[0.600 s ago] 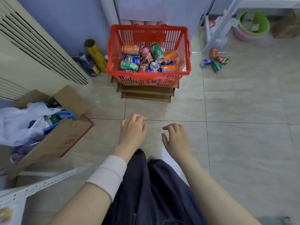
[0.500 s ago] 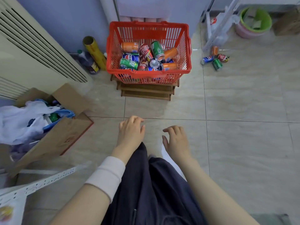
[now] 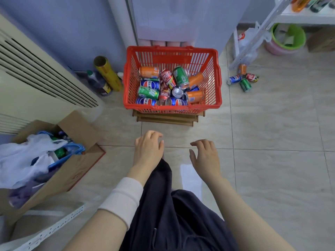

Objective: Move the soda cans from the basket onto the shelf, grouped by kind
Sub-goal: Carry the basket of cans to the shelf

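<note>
A red plastic basket [image 3: 216,82] stands on a low wooden stand ahead of me, holding several soda cans: orange [image 3: 149,72], green [image 3: 181,77], blue [image 3: 149,84] and red [image 3: 166,77], lying jumbled. The white shelf [image 3: 301,18] shows at the top right, with blurred items on its board. Both hands hover over the floor short of the basket. My left hand [image 3: 148,148] and my right hand [image 3: 204,156] hold nothing, fingers loosely spread and curled downward.
Several loose cans [image 3: 242,78] lie on the tiles by the shelf leg. A green bucket [image 3: 288,36] sits under the shelf. An open cardboard box [image 3: 72,169] with bags is at my left, beside an air conditioner [image 3: 36,84] and a foil roll [image 3: 107,73].
The basket now sits lower and nearer in view, and the shelf board has come into view. Both hands stayed in front of my knees, the right one spread slightly wider.
</note>
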Demonstrator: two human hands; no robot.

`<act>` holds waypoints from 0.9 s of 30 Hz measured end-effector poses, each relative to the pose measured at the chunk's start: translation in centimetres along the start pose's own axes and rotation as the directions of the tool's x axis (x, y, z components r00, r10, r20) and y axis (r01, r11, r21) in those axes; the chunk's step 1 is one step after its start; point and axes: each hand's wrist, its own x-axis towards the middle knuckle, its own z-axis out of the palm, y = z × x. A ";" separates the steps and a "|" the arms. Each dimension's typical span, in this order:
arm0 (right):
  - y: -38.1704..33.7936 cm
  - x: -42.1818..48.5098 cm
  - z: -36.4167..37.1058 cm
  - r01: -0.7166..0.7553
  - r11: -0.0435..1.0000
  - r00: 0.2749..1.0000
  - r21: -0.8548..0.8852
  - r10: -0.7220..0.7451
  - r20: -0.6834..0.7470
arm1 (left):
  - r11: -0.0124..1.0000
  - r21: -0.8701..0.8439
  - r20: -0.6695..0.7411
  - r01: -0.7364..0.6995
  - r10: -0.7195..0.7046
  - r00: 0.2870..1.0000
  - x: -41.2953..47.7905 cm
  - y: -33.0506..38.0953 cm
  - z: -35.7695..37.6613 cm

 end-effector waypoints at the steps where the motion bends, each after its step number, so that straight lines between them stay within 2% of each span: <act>1: 0.0 1.4 -0.1 -0.003 1.000 1.000 -0.011 0.003 0.000 | 1.000 -0.008 0.003 -0.009 0.009 1.000 1.2 -0.1 -0.5; 6: 0.2 7.6 -0.5 -0.053 0.998 0.997 -0.028 0.051 -0.051 | 0.998 0.013 0.011 -0.065 0.065 0.998 7.7 -0.2 -2.9; 12: 1.5 13.9 -0.7 -0.071 0.997 0.991 0.020 0.072 -0.110 | 0.998 0.020 0.002 -0.066 0.066 0.998 14.5 1.3 -4.1; 21: 5.1 22.7 -2.3 -0.045 0.998 0.999 0.032 0.045 -0.025 | 0.999 0.031 -0.018 0.015 -0.015 1.000 21.1 5.7 -4.6; 27: 6.7 27.5 -2.4 0.008 1.000 1.000 0.013 -0.009 0.027 | 0.999 0.017 -0.087 0.044 -0.042 0.995 24.2 7.2 -5.4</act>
